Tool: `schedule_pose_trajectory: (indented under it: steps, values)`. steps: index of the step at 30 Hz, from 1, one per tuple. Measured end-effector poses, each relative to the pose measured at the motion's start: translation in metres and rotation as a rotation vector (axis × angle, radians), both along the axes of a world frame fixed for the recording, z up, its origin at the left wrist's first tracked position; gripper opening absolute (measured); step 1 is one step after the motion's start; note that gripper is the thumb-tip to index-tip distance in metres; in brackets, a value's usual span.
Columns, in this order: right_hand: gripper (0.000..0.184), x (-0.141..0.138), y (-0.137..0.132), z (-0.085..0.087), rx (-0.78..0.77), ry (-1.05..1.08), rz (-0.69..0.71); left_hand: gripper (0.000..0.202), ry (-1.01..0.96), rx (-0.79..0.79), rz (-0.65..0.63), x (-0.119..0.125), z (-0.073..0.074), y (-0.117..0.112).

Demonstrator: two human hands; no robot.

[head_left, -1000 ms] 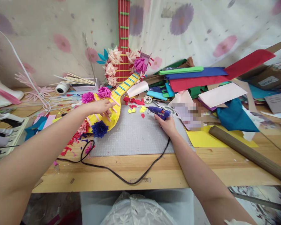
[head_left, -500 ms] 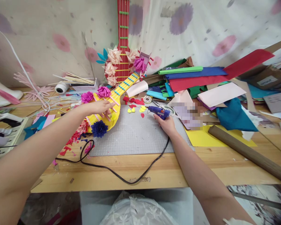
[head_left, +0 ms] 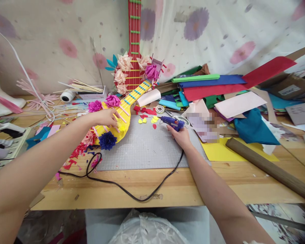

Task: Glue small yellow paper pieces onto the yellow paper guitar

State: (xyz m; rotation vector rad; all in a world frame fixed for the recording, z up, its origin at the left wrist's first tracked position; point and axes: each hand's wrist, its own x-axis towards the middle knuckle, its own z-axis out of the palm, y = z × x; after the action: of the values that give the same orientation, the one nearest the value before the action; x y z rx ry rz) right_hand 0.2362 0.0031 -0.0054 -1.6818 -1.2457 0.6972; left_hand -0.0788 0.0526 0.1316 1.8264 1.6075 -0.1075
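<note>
My right hand point(head_left: 180, 135) is wrapped round a blue hot glue gun point(head_left: 171, 122), its nozzle pointing left over the grey cutting mat point(head_left: 142, 152). On the left, my left hand point(head_left: 107, 118) rests over the body of a yellow paper lute point(head_left: 125, 117), fingers apart and bent down onto it; the thumb is hidden. Beside those fingertips is a yellow paper flower point(head_left: 121, 127). A dark blue paper flower point(head_left: 107, 140) and magenta paper flowers point(head_left: 113, 100) decorate the lute. Small yellow petals point(head_left: 142, 120) and a red petal point(head_left: 154, 126) lie near the nozzle.
A black cord point(head_left: 132, 195) loops along the table's front. Behind stands a red paper lute point(head_left: 134, 44) with pale flowers. Coloured paper point(head_left: 213, 84) piles up at the right, near a brown roll point(head_left: 264, 166). A power strip point(head_left: 15, 149) sits at left.
My left hand has drawn back slightly toward the left, its fingers bending down, so the yellow flower shows more. My right hand with the glue gun has hardly moved.
</note>
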Motion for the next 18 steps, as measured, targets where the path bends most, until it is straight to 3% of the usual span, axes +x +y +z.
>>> schedule_pose_trajectory:
  steps: [7,12,18]
  values:
    - [0.045,-0.002,-0.001,0.005,-0.029,-0.008,0.010,0.058,0.236,0.104,0.022,0.003,0.002,0.001]
    - [0.047,-0.003,-0.002,0.006,-0.059,0.003,0.011,0.044,0.380,0.168,-0.079,0.018,0.001,-0.001]
    - [0.049,-0.002,-0.002,0.004,-0.046,0.009,0.019,0.031,0.248,0.165,-0.057,0.025,-0.005,0.002]
